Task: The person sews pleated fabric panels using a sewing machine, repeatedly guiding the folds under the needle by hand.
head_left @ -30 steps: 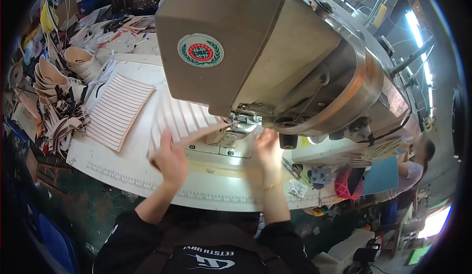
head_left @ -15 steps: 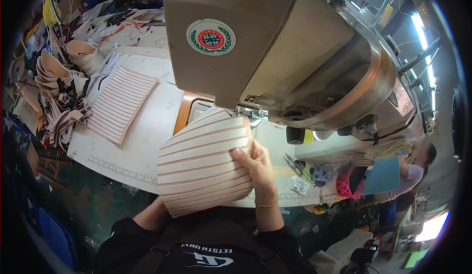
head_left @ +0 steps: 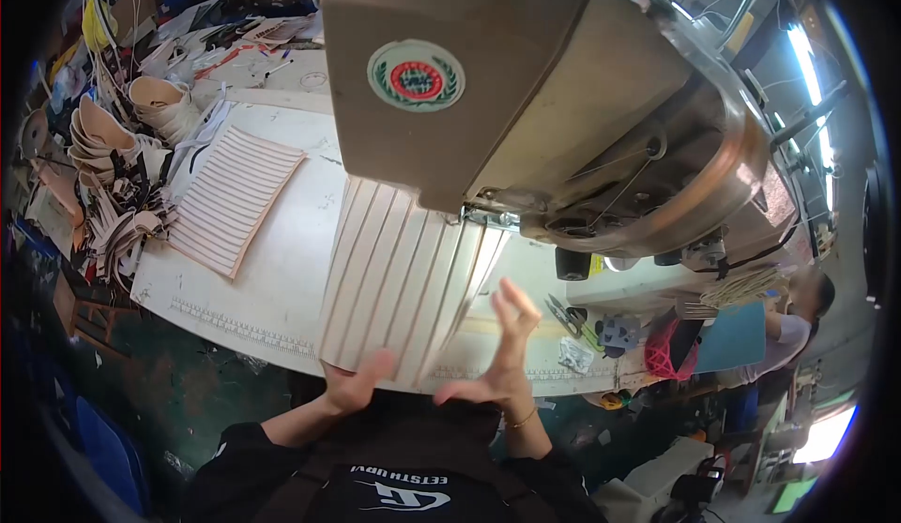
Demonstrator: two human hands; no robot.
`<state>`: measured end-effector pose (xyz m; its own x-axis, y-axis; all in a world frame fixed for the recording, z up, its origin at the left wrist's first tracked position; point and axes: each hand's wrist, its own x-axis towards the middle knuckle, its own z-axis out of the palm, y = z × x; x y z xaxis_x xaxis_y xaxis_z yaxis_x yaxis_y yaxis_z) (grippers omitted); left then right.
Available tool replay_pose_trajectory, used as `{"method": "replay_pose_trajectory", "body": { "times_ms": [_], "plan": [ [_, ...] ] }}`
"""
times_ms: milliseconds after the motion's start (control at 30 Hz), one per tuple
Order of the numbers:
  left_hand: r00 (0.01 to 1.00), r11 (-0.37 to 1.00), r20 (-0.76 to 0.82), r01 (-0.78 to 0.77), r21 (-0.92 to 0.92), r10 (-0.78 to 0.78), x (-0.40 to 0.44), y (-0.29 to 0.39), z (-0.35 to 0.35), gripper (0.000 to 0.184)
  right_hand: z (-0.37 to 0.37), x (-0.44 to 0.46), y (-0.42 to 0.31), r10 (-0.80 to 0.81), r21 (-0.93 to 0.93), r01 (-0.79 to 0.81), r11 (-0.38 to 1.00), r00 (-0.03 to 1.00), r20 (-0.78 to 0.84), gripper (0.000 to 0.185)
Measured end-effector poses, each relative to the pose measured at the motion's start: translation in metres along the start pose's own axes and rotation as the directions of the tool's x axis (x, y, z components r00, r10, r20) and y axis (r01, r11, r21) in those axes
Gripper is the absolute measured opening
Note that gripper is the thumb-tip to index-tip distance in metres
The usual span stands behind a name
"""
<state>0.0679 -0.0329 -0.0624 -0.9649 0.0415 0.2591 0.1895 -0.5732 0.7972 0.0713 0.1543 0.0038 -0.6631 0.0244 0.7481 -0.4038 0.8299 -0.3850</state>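
Note:
A cream panel with brown stripe lines (head_left: 389, 274) lies under the head of a sewing machine (head_left: 450, 73), its stripes running toward me. My left hand (head_left: 355, 390) is at the panel's near edge, thumb on top and the other fingers mostly hidden, pinching it. To the right of the panel, my right hand (head_left: 497, 363) is held apart from it, slightly blurred, thumb and fingers spread with nothing between them. The machine head hides the panel's far end and the needle area. Another striped panel (head_left: 235, 199) lies flat on the left of the table.
Curled cream pieces (head_left: 99, 143) and a heap of strips (head_left: 127, 227) crowd the far left. On the right are scissors (head_left: 563, 315), a small clear bag (head_left: 573, 354) and a pink mesh item (head_left: 668, 349). A co-worker (head_left: 784, 335) sits beyond. A ruler strip (head_left: 244, 329) follows the table's front edge.
The panel has turned, so its stripes now run toward me instead of across. My right hand has let go of it and opened. My left hand has come into view at its near edge.

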Motion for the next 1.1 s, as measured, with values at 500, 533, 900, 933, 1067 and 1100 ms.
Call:
{"method": "replay_pose_trajectory", "body": {
  "times_ms": [500, 533, 900, 933, 1067, 1100],
  "plan": [
    [0.993, 0.94, 0.116, -0.04, 0.339, 0.0, 0.034, 0.018, 0.045, 0.021, 0.012, -0.041, 0.03, 0.008, -0.129, -0.044, 0.991, 0.965, -0.262, 0.027],
    [0.996, 0.945, 0.093, -0.017, 0.327, -0.014, 0.038, 0.019, 0.046, 0.02, 0.012, -0.038, 0.032, 0.008, -0.117, -0.042, 0.992, 0.961, -0.278, 0.028],
    [0.98, 0.965, -0.037, 0.199, 0.17, -0.195, 0.082, 0.028, 0.066, 0.012, 0.023, 0.005, 0.05, -0.037, -0.096, 0.0, 0.995, 0.923, -0.383, 0.024],
    [0.98, 0.958, -0.022, 0.2, 0.206, -0.2, 0.086, 0.026, 0.064, 0.013, 0.026, 0.006, 0.053, -0.009, -0.059, -0.017, 0.998, 0.916, -0.401, 0.026],
    [0.977, 0.93, 0.02, 0.195, 0.311, -0.211, 0.102, 0.018, 0.059, 0.017, 0.035, 0.011, 0.067, 0.076, 0.055, -0.057, 0.997, 0.89, -0.449, 0.029],
    [0.977, 0.927, -0.004, 0.206, 0.314, -0.215, 0.106, 0.017, 0.061, 0.014, 0.036, 0.014, 0.07, 0.072, 0.041, -0.06, 0.997, 0.893, -0.444, 0.029]
  ]
}}
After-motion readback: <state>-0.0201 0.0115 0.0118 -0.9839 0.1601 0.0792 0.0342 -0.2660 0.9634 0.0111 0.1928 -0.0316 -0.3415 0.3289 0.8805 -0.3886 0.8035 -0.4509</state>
